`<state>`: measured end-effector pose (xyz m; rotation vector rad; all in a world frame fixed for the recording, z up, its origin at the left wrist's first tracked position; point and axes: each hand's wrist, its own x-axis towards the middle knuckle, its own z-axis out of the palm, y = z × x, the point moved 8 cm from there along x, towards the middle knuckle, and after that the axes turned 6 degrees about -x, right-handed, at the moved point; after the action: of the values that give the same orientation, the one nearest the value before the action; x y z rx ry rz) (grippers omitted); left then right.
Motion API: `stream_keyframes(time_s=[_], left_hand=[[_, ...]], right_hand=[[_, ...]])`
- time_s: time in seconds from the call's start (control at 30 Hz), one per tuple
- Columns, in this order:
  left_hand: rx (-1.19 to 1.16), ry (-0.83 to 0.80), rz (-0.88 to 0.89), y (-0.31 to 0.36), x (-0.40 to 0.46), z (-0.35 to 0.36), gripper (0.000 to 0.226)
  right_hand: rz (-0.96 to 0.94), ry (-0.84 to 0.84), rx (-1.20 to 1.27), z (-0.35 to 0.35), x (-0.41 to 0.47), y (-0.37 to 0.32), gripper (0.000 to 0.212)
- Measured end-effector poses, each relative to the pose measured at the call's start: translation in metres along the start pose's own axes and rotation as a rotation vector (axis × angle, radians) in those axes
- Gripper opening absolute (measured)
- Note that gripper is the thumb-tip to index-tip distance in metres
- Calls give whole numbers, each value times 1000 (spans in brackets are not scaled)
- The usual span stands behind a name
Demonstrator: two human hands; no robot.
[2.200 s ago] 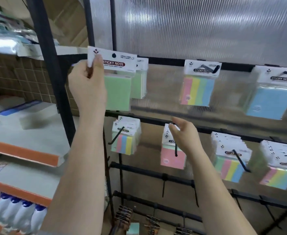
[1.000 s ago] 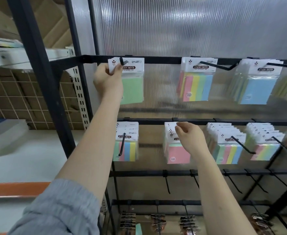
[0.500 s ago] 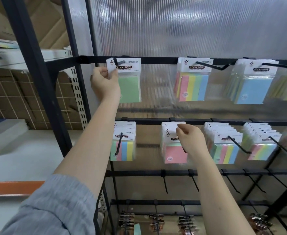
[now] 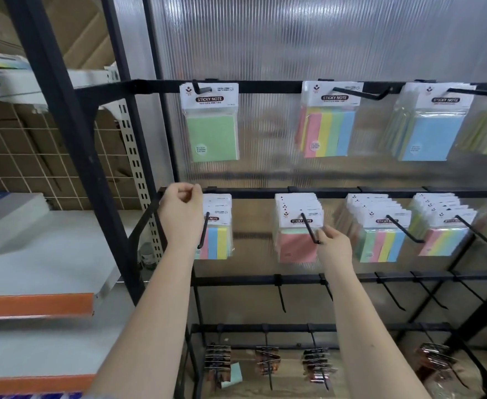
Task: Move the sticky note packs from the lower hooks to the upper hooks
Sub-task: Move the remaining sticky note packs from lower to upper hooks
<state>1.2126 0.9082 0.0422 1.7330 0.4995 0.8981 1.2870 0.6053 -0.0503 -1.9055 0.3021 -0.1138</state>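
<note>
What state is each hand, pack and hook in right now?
Left hand: fingers curled, in front of the striped packs' left edge; grip unclear.
Right hand: fingertips pinching the pink pack's edge.
Green pack: hanging on the upper left hook.
Striped packs: stacked on the lower left hook.
Pink pack: front of a stack, on its lower hook.
Third-rail hooks: bare.

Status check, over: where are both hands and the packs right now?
Left hand at striped packs, grip unclear. Right hand at pink packs. Green pack on upper hook. Nothing obstructing.
</note>
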Motion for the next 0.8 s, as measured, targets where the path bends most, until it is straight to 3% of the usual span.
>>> stream_keyframes(time_s=[0.1, 0.27, 0.53, 0.67, 0.8], left_hand=[[23, -1, -35, -18, -3, -2, 11], [17, 19, -80, -34, -2, -6, 13], [14, 2, -139, -51, -3, -5, 22], [5, 14, -204, -60, -1, -4, 21], [29, -99, -365, -84, 0, 8, 23]], right_hand=[[21, 57, -22, 2, -9, 2, 37], [20, 161, -12, -1, -19, 5, 35], [91, 46, 198, 12, -26, 8, 27], [49, 32, 173, -1, -35, -3, 25], [3, 58, 131, -15, -37, -12, 22]])
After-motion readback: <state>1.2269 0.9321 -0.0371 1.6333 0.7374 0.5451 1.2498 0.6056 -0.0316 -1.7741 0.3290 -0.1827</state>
